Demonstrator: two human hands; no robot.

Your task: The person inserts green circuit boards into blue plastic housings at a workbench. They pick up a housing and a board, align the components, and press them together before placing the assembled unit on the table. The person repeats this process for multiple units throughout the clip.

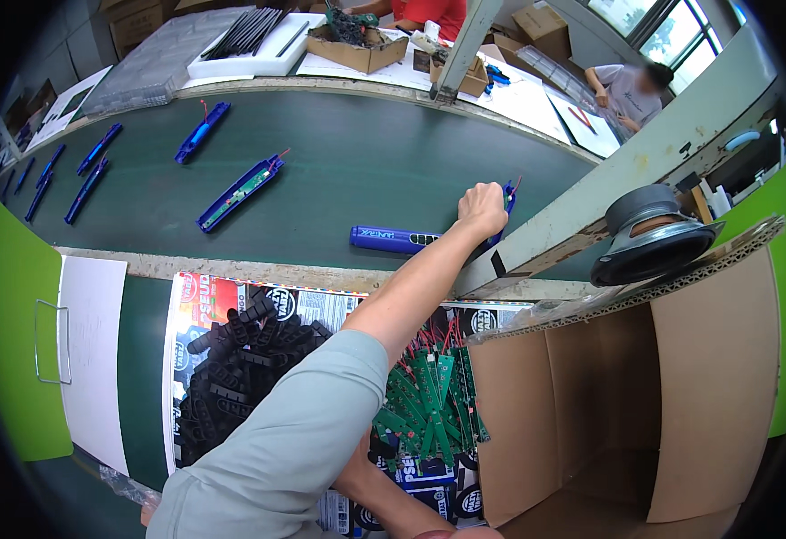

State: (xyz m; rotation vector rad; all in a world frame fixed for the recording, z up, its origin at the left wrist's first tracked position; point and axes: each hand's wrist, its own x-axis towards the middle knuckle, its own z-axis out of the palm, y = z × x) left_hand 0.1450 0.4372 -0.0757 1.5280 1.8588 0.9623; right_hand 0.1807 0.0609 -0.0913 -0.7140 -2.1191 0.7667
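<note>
My left arm stretches across the bench to the green belt, where my left hand [482, 212] is closed around a narrow blue plastic casing [508, 196] with a red wire at its tip. Beside that hand lies another blue casing [382, 238] with a black slotted panel, its right end next to my wrist. My right forearm enters at the lower edge. My right hand [353, 467] is mostly hidden under my left sleeve, so its fingers do not show. It is near a pile of green circuit boards [430, 395] with red wires. Black plastic parts [231, 368] are heaped left of my arm.
Several blue casings, one an open half with a circuit board [242, 190], lie along the belt [339, 153]. An open cardboard box [716, 386] stands right, below a loudspeaker [649, 234] and a slanted metal post [581, 202]. Other people sit beyond the belt.
</note>
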